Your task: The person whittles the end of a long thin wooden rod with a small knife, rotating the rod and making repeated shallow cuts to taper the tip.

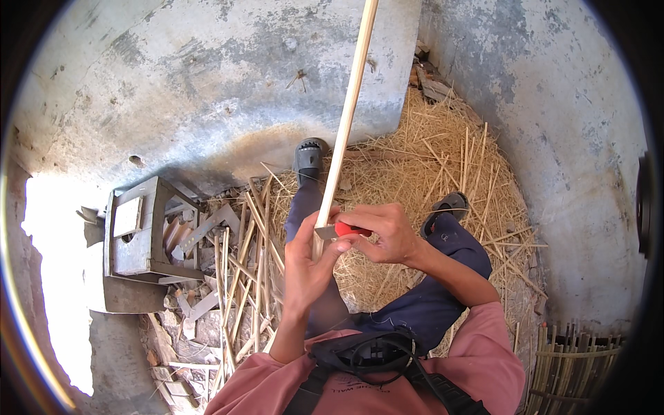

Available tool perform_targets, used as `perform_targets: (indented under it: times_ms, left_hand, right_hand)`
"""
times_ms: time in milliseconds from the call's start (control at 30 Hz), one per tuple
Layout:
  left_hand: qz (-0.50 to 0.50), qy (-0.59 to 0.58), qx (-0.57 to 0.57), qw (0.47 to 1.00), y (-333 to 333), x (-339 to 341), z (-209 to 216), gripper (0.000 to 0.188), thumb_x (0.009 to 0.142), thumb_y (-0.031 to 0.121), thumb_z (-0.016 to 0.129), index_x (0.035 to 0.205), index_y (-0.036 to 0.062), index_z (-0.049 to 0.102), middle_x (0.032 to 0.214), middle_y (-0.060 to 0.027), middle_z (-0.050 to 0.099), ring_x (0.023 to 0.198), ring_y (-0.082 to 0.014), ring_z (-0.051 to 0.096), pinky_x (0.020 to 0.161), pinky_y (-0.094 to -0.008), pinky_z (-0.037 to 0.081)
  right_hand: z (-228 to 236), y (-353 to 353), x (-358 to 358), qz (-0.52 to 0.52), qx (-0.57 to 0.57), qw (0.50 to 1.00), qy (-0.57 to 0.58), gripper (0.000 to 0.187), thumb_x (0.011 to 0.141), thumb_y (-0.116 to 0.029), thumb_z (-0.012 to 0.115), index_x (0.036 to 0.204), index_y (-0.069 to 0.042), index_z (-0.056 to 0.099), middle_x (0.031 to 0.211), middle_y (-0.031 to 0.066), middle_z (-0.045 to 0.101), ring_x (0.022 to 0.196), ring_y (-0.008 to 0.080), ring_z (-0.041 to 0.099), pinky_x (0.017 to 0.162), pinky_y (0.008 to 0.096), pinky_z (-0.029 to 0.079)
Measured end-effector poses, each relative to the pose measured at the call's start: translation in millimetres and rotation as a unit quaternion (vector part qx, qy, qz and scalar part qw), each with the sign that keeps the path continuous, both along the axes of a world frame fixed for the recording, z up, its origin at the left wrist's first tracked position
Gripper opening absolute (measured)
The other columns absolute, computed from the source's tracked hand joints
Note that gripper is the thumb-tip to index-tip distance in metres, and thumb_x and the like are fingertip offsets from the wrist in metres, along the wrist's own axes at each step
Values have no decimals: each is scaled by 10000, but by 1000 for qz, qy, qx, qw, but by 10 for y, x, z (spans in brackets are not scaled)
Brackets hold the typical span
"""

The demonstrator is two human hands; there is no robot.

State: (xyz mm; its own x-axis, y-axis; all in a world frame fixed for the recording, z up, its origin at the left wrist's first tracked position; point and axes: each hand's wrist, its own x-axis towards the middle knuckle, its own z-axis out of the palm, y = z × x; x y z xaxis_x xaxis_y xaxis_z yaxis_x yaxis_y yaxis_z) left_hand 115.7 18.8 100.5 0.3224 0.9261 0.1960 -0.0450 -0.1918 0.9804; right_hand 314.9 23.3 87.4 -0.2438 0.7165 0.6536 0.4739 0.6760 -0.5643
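Observation:
A long pale strip of wood or bamboo [347,114] rises from between my hands toward the upper edge of the view. My left hand [301,266] is closed around its lower end, the thumb reaching toward the blade. In my right hand [389,232] is a small knife with a red and black handle [344,230]. Its short, broad grey blade [325,234] lies across the strip, against it or just in front of it. The thumb and fingers of my right hand pinch the handle. Part of the strip's lower end is hidden by my left hand.
Loose sticks [238,277] lie left of my legs, beside a worn wooden box frame [131,225]. Shavings [387,173] cover the floor around my feet. A grey panel [228,76] stands ahead, a wall [546,131] to the right. A stick-built basket or rack [574,370] is at lower right.

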Motion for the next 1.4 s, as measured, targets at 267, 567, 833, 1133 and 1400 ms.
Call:
perform_targets:
  times_ms: [267,567,833,1133,1400]
  left_hand:
    - [13,-16,-8,1000,-13,24,-20,557,971,177,821,1425,-52,592,1138,-109,781,1061,-124,698,975,-312,549]
    - [27,-25,-12,999,-14,47,-6,519,987,197,812,1395,-64,625,1206,-105,742,1113,-131,664,1000,-313,538]
    - [32,-24,-21,999,-10,47,-24,493,997,180,802,1382,-73,629,1172,-96,742,1097,-122,655,985,-302,536]
    - [52,-20,-33,998,23,52,-84,603,969,331,833,1366,-82,644,1097,-52,741,1004,-87,657,879,-243,527]
    - [53,-34,-59,996,11,67,-57,424,1012,141,778,1351,-78,645,1138,-97,762,1096,-119,655,1001,-311,522]
  right_hand:
    - [5,-25,-30,-27,0,1000,-10,248,899,-260,820,1084,-98,795,791,50,723,603,232,690,516,353,510]
    - [10,-38,-63,-48,7,999,-7,247,916,-262,806,1109,-109,790,770,46,707,594,234,685,509,361,505]
    - [37,-69,-82,-68,1,997,-18,271,911,-265,809,1123,-97,788,771,53,710,602,238,695,512,364,512]
    - [75,-95,-142,-105,0,994,-24,318,933,-356,808,1127,-105,792,768,41,715,593,222,688,513,358,506]
    - [84,-60,-154,-113,14,993,-29,305,929,-348,808,1135,-123,797,773,27,720,596,212,687,522,355,514]
